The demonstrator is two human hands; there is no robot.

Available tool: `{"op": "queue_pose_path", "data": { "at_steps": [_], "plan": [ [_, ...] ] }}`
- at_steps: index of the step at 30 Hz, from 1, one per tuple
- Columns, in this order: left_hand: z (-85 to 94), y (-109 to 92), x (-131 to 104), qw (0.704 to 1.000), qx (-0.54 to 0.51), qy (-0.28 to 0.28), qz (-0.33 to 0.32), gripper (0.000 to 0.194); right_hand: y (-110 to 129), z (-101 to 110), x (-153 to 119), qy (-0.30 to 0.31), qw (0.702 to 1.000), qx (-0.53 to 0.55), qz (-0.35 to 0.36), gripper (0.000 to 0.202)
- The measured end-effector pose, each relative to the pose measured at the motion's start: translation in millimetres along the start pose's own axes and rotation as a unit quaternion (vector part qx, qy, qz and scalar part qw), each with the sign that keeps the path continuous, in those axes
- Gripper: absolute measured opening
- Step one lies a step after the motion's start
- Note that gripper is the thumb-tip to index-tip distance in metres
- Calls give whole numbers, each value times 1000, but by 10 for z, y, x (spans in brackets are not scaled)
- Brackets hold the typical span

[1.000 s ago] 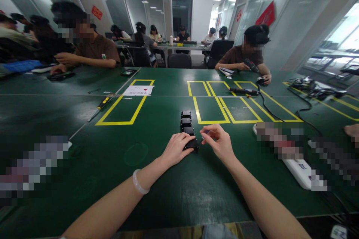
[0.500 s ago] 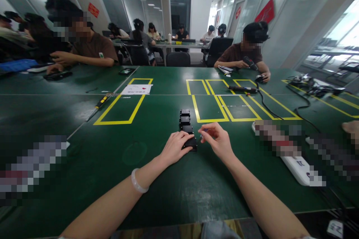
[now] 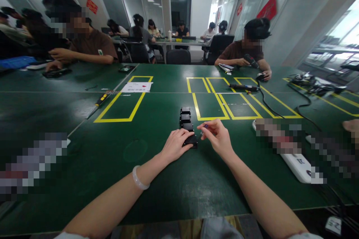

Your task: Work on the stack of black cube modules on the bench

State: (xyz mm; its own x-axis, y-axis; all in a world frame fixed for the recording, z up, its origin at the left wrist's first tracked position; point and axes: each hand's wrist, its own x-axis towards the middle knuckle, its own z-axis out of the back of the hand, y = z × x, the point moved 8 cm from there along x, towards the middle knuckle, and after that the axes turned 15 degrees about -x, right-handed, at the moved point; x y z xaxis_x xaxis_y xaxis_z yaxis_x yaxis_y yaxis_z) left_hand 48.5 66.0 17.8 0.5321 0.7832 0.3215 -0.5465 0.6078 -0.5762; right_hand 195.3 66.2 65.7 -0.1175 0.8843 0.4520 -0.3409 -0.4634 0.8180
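Against the earlier frame, I see the green table (image 3: pixel 165 186) sitting slightly higher in view. The left hand (image 3: pixel 176 143) remains part-closed, its thumb and fingers straddling the nearest black block (image 3: pixel 192 140). The right hand (image 3: pixel 220 138) keeps a fingertip pinch. Three black blocks (image 3: pixel 185 118) line up beyond. The pinched slim tool (image 3: pixel 206 126) shows more purple; its tip is near the held block's right side; contact cannot be confirmed.

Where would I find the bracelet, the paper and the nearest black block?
Bracelet (image 3: pixel 136 180): head view, on its pale band.
Paper (image 3: pixel 136 87): head view, middle of the sheet.
Nearest black block (image 3: pixel 191 140): head view, its top face.
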Motion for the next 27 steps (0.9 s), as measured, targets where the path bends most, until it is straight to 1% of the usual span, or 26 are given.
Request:
{"op": "queue_pose_path", "data": {
  "at_steps": [11, 18, 27],
  "plan": [
    [30, 54, 10, 1000, -1, -4, 8, 43, 1, -68, 154, 15, 999, -33, 13, 21],
    [39, 47, 6, 1000, -4, -2, 7, 42, 13, -52, 135, 6, 999, -31, 23, 19],
    [41, 42, 14, 1000, -8, -5, 7, 43, 7, -37, 67, -10, 999, -30, 17, 17]
  ]
}}
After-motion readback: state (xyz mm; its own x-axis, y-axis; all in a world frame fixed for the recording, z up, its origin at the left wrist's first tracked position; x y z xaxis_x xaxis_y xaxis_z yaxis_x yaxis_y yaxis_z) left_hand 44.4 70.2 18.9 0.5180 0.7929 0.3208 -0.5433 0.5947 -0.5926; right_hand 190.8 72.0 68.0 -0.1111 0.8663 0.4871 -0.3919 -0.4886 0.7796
